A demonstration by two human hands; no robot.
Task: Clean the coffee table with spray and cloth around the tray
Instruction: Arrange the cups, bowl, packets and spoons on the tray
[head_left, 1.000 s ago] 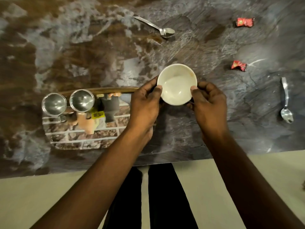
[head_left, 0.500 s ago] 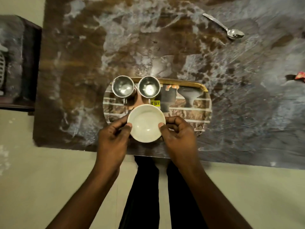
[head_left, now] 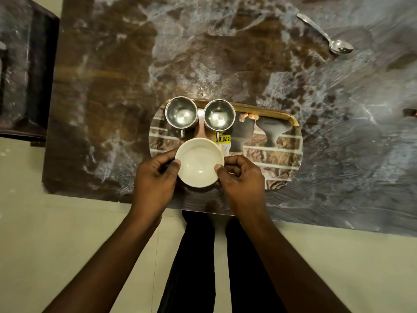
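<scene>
A white bowl (head_left: pixel 199 162) is over the near left part of the patterned tray (head_left: pixel 279 154). My left hand (head_left: pixel 155 179) pinches its left rim and my right hand (head_left: pixel 241 179) pinches its right rim. Whether the bowl rests on the tray or hangs just above it I cannot tell. Two steel cups (head_left: pixel 181 112) (head_left: pixel 219 115) stand side by side at the tray's far left. The tray lies on the dark marbled coffee table (head_left: pixel 112 86). No spray bottle or cloth is in view.
A steel spoon (head_left: pixel 325 35) lies on the table at the far right. A dark piece of furniture (head_left: pixel 24 71) stands beside the table's left end. The table's near edge runs just below my hands, with pale floor (head_left: pixel 56 245) and my legs beyond it.
Both hands carried the bowl from the bare table right of the tray leftward onto the tray's near left part, in front of the two cups. The view shifted left with them.
</scene>
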